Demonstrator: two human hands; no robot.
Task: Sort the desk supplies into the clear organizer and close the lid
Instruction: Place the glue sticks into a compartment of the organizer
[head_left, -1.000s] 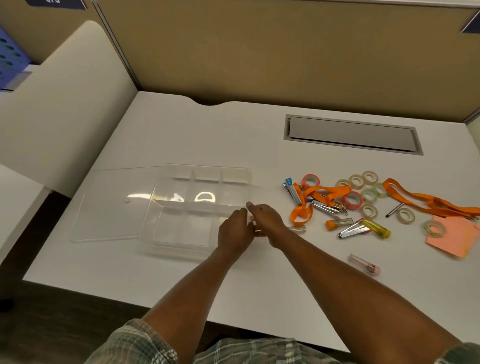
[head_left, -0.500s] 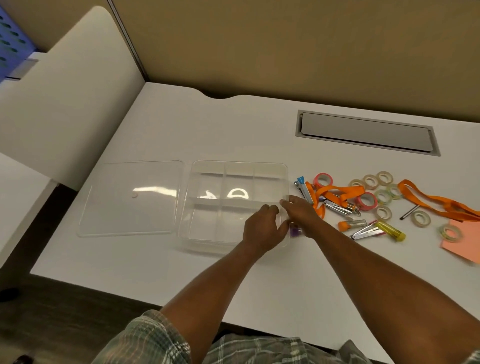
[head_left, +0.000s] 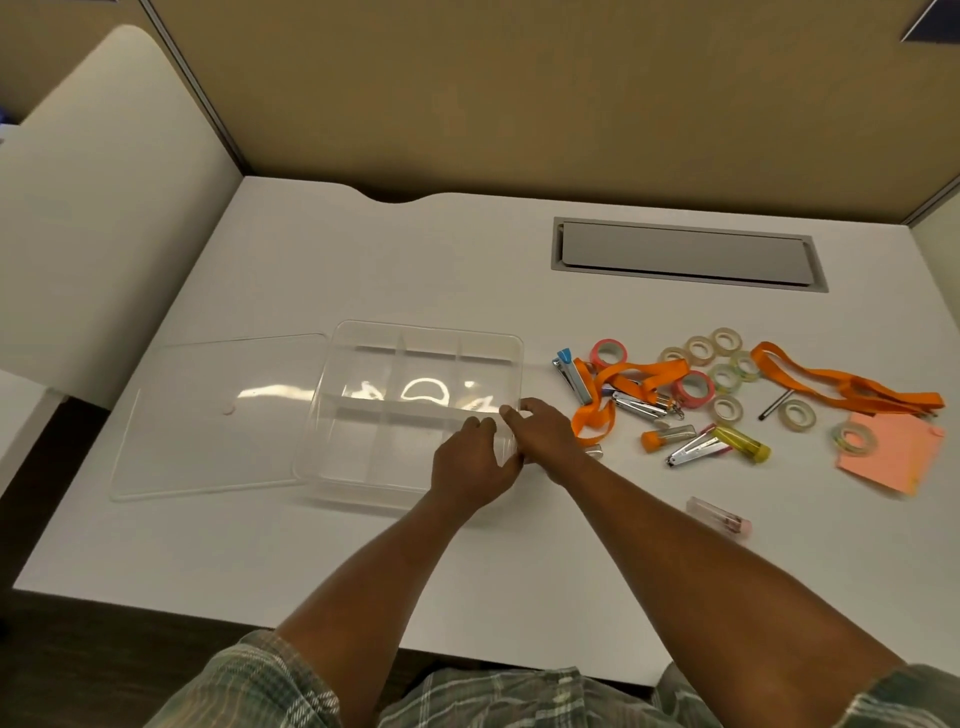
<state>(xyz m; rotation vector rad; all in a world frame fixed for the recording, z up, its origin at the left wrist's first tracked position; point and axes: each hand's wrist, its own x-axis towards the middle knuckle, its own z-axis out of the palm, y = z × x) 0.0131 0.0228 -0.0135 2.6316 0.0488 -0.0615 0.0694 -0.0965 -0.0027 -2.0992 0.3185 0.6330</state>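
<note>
At desk centre: clear organizer (head_left: 426, 330) sits flat on the white desk (head_left: 363, 260), open side up, dividers marking two rows of compartments. Its lid (head_left: 218, 415) lies flat at the organizer's 9 o'clock, with the lid's right edge against or slightly under the organizer's left wall; which of the two, cannot tell.

Both hands meet at the organizer's 4 o'clock corner. Left hand (head_left: 475, 465): back toward the camera, over the near-right compartment, fingers bent downward. Fingertips hidden, so whether it holds anything cannot be told. Most of the organizer extends from this hand toward 10 o'clock.

Right hand (head_left: 545, 441): just beside the left hand, at its 2 o'clock. Fingers bent and close together, tips at the organizer's right rim. Palm side hidden; pinching or merely touching, cannot tell. A small silver piece (head_left: 595, 451) lies on the desk against this hand's 3 o'clock side.

Loose supplies spread at 3 o'clock of the hands, apart from the organizer:
- blue-ended stapler (head_left: 571, 374), nearest the organizer
- orange lanyard (head_left: 639, 371), draped over metal clips
- pink tape roll (head_left: 609, 353)
- clear tape rolls (head_left: 725, 409), clustered
- second orange lanyard (head_left: 852, 387), farther right
- yellow-capped tube (head_left: 740, 442)
- pink sticky-note pad (head_left: 888, 457), far right
- pink clear case (head_left: 719, 517), alone at 5 o'clock of the right hand

Grey cable hatch (head_left: 685, 254) is set into the desk at 1 o'clock.
</note>
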